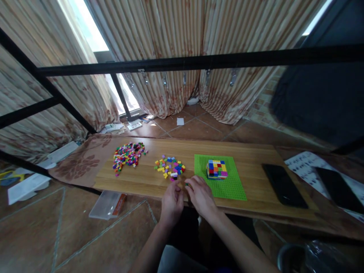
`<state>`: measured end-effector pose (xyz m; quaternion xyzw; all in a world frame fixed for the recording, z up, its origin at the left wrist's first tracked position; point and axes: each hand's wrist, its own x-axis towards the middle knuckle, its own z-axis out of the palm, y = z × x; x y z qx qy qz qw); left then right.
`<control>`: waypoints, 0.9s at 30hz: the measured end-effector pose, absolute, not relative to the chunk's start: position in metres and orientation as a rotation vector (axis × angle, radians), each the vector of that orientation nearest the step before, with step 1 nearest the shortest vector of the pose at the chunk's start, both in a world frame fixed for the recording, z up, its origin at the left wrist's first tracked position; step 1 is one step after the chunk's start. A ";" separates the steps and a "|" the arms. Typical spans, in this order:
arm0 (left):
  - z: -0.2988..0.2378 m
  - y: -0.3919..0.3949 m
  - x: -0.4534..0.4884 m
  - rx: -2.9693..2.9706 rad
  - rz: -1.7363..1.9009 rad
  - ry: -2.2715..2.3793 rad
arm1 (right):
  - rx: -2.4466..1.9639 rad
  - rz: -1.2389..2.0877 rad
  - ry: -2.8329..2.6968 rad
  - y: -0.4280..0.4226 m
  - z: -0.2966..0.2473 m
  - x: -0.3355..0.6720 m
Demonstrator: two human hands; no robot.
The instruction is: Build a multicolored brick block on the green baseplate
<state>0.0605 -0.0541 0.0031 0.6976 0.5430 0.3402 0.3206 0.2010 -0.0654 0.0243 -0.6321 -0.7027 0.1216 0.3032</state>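
The right grip (200,194) pinches a small greenish brick (187,184) between thumb and finger; the left grip (172,201), just beside it, is curled, its contents impossible to tell. Right of the right grip, a block model (217,169) sits on a green baseplate (229,190); beyond the left grip, loose bricks (165,175) dot the tabletop (139,184), a denser heap (127,154) farther left

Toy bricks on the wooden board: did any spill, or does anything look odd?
Nothing looks spilled: the big brick pile and smaller brick scatter lie on the wooden board. A white sheet lying alone on the floor looks out of place.
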 end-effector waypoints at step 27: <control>0.038 -0.051 0.157 1.950 0.668 1.024 | -1.773 -0.066 -1.592 -0.070 0.023 0.304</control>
